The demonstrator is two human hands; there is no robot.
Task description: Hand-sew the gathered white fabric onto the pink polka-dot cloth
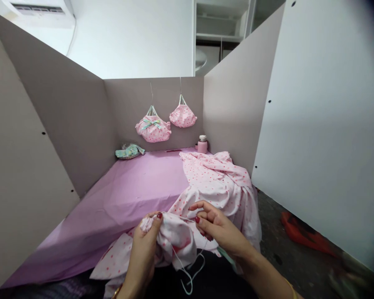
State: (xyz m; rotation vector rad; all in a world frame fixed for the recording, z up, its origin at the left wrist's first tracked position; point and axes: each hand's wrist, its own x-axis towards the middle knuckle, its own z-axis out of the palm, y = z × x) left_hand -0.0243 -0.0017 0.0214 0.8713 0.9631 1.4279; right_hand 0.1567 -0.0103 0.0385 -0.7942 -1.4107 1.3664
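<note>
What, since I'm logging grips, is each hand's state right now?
Left hand: closed, holding gathered spotted cloth.
Right hand: partly closed, thin thread running to it; whether pinched, cannot be told.

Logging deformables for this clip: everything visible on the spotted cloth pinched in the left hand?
The cloth looks soft and thin, pale pink with red and pink dots. It is bunched and creased, tightly gathered where the left hand pinches it between thumb and fingers. It sits in front of the purple table cover. A thin pale thread stretches from it to the right hand. Whether it joins the larger fabric behind is unclear.
</note>
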